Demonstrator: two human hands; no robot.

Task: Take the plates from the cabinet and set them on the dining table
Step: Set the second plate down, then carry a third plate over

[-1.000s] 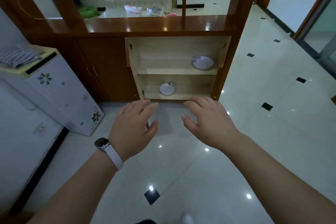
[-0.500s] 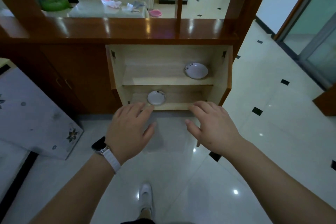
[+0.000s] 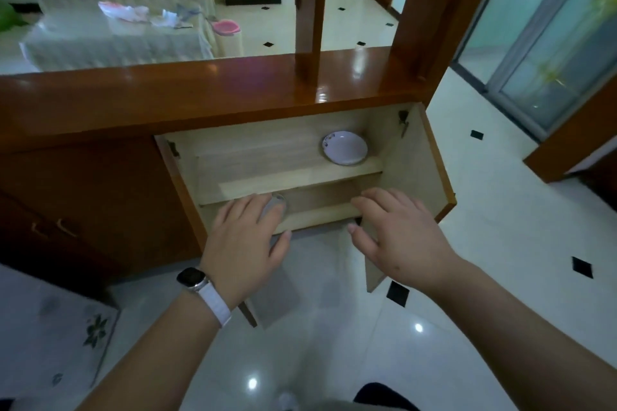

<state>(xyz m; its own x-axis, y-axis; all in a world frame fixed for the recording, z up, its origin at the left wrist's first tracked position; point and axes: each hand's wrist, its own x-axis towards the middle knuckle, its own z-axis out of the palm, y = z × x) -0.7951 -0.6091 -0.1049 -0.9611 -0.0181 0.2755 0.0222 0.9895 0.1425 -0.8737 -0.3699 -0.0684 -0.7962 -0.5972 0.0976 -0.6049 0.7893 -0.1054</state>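
Note:
An open wooden cabinet point(image 3: 410, 157) stands low in front of me, both doors swung out. A white plate point(image 3: 344, 147) with a dark rim lies at the right end of its upper shelf. A second small plate point(image 3: 279, 202) lies on the lower shelf, mostly hidden behind my left hand point(image 3: 245, 243). That hand is empty, fingers spread, just in front of the lower shelf edge. My right hand point(image 3: 397, 237) is also empty and spread, hovering at the lower shelf's right part.
A glossy wooden counter point(image 3: 187, 90) with posts tops the cabinet. Beyond it stands a cloth-covered table point(image 3: 110, 40) with papers. A white flowered appliance point(image 3: 50, 337) is at the lower left. The right cabinet door point(image 3: 374, 264) juts out under my right hand. Glass sliding doors are at right.
I have stepped closer and the view looks more steeply down into the cabinet. Both hands have moved forward to the lower shelf, and my left hand now covers most of the lower plate.

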